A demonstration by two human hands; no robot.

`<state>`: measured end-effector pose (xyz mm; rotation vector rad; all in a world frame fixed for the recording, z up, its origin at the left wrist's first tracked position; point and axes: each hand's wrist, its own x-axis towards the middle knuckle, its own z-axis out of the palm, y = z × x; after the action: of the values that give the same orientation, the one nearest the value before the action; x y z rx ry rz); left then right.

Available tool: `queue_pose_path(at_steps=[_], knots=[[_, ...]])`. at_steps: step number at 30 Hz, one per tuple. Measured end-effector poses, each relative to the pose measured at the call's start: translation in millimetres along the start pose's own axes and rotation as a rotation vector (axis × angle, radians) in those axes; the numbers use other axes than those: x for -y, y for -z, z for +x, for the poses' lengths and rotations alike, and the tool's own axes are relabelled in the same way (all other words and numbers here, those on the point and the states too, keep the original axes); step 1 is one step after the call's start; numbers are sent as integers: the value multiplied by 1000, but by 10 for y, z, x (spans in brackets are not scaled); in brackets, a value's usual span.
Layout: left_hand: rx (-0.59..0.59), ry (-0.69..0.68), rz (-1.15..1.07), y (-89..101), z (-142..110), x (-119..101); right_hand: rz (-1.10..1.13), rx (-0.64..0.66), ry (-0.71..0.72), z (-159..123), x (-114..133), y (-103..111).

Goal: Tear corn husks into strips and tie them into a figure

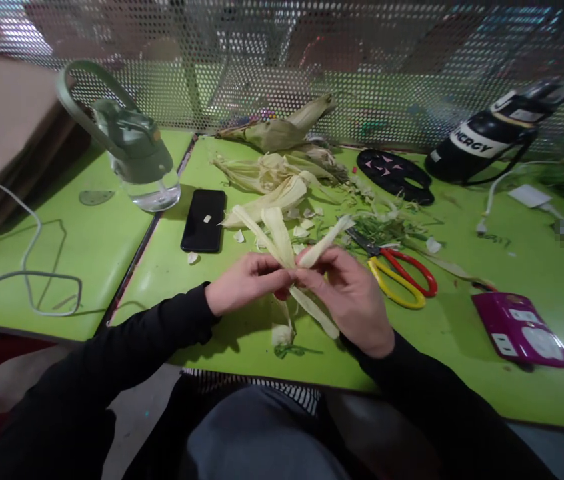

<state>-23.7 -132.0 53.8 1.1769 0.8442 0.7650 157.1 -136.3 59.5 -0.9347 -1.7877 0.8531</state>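
Pale corn husk strips (278, 235) fan out from between my two hands, over the front part of the green table. My left hand (248, 281) is closed, pinching the strips where they cross. From the other side, my right hand (352, 293) grips the same bundle with thumb and fingers, and one strip hangs down below it. Something small and red shows under the left fingertips; I cannot make out what. Scissors (393, 270) with one red and one yellow handle lie just right of my right hand. More corn husks (267, 175) are heaped beyond my hands.
A black phone (203, 221) lies left of the husks, near a green water bottle (147, 160). A black palette-like plate (395, 176) and a black bottle (479, 143) stand at the back by the mesh screen (262, 53). At right lies a purple power socket (525, 330).
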Motion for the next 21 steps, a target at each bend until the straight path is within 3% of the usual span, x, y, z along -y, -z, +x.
queue_pose_path(at_steps=[2,4,7,16,21], knots=[[-31,53,42,10,9,19,-315,-12,287,16,-5,28],[-67,98,97,15,16,31,-481,17,470,36,-7,49],[-84,113,138,15,25,35,-559,98,546,55,-22,73],[38,63,19,32,3,-7,-730,97,884,69,-126,154],[92,169,-86,45,-8,-10,-800,131,1074,121,-129,135]])
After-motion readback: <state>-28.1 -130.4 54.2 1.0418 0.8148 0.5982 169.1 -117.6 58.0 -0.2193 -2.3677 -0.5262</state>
